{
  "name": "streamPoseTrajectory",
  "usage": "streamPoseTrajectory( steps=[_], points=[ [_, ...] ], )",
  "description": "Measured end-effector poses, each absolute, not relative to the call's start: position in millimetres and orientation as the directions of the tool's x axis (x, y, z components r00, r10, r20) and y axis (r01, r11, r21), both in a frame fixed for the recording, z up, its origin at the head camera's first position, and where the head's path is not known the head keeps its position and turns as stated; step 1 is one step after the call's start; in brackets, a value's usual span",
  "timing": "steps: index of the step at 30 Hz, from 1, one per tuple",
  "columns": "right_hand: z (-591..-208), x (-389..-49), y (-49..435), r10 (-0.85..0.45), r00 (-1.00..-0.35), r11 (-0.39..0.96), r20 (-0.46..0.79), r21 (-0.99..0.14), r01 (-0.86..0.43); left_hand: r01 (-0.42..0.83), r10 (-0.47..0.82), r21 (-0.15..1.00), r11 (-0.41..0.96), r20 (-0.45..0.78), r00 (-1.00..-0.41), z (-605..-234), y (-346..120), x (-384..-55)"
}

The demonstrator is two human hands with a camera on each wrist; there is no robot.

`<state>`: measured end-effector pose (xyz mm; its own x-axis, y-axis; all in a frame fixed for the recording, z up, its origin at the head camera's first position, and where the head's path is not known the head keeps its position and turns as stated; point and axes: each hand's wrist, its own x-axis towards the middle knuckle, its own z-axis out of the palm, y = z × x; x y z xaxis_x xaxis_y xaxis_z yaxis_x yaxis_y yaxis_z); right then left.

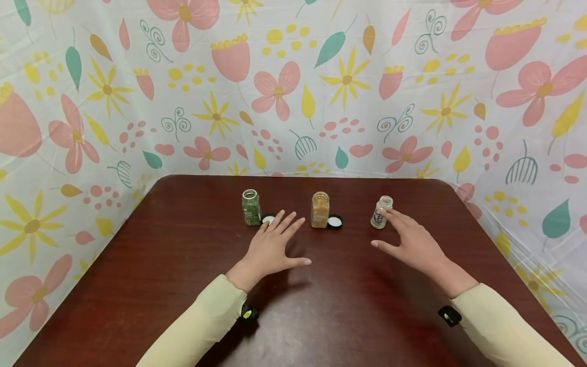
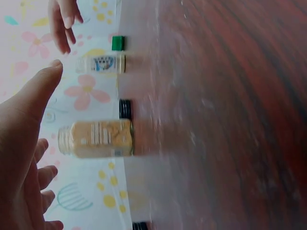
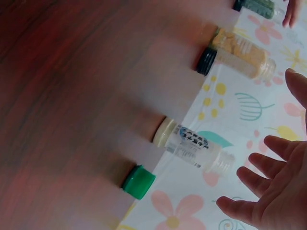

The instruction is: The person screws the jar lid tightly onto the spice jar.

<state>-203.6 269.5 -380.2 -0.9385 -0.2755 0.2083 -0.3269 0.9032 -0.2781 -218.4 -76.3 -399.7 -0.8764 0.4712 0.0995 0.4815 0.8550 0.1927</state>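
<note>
My left hand [image 1: 271, 251] hovers over the table with fingers spread, its fingertips overlapping a lid [image 1: 268, 218] beside the jar of green dried herbs [image 1: 251, 210] in the head view. The jar of yellow-tan seasoning [image 1: 320, 211] stands uncapped in the middle, a black lid [image 1: 335, 220] with a white inside lying at its right. At the right, my right hand [image 1: 416, 245] reaches near a small open jar [image 1: 378, 219] with a printed label, its fingers extended and holding nothing. A green cap [image 3: 139, 182] lies beside that jar in the right wrist view; the hand hides it from the head view.
The jars stand in a row toward the back of the dark reddish-brown table [image 1: 321, 316]. A white cloth [image 1: 284, 137] with a flower print hangs behind it and along both sides. Black wrist cameras sit at both sleeves.
</note>
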Motion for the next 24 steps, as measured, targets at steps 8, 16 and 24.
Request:
streamPoseTrajectory(
  steps=[8,16,24],
  points=[
    [-381,-202,282,-0.227,-0.955,0.914,0.192,-0.297,-0.277,0.537,0.526,0.208,0.818,0.107,-0.843,-398,-58,-214],
    [-383,-203,298,-0.192,-0.953,0.911,0.234,-0.319,-0.262,0.563,0.56,0.255,0.786,0.091,-0.824,-396,-39,-211],
    [-385,-207,315,-0.181,-0.951,0.894,0.251,-0.36,-0.265,0.593,0.592,0.296,0.749,0.104,-0.799,-388,-23,-214]
  ],
)
